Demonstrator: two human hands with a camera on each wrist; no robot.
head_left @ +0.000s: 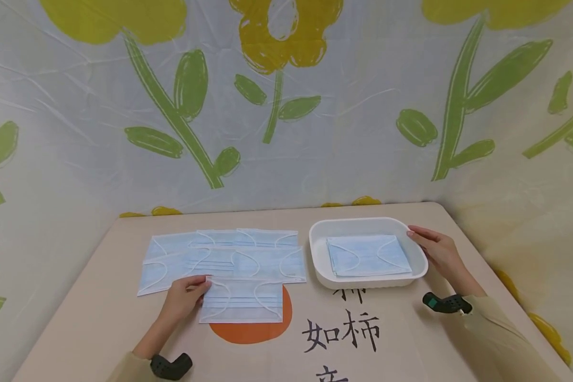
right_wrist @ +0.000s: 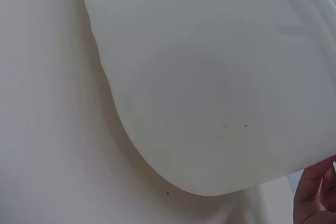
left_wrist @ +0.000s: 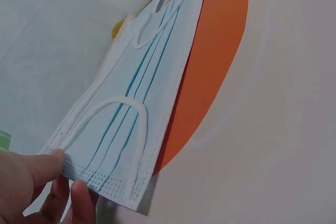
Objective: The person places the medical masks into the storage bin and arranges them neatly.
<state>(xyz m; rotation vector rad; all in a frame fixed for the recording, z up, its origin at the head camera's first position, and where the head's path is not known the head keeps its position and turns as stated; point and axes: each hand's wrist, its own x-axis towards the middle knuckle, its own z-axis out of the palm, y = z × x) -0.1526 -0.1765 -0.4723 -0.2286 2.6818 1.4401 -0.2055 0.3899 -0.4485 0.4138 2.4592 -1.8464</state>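
My left hand (head_left: 183, 301) pinches a pale blue pleated face mask (head_left: 243, 302) by its left edge, with the thumb on top and fingers below. White ear loops lie across that mask in the left wrist view, where the left thumb (left_wrist: 44, 166) also shows. At the right, my right hand (head_left: 439, 254) holds the rim of a white plastic tub (head_left: 322, 273). Inside the tub lie stacked face masks (head_left: 369, 254). The tub's outer wall (right_wrist: 199, 103) fills most of the right wrist view, with only part of the right fingers (right_wrist: 310, 192) showing at the corner.
Several more face masks (head_left: 172, 270) lie overlapping in rows on the table, behind the held mask. The tabletop (head_left: 258, 361) bears an orange shape (head_left: 248, 334) and black characters (head_left: 341, 331). A flower-printed curtain (head_left: 344, 148) hangs close behind and beside the table.
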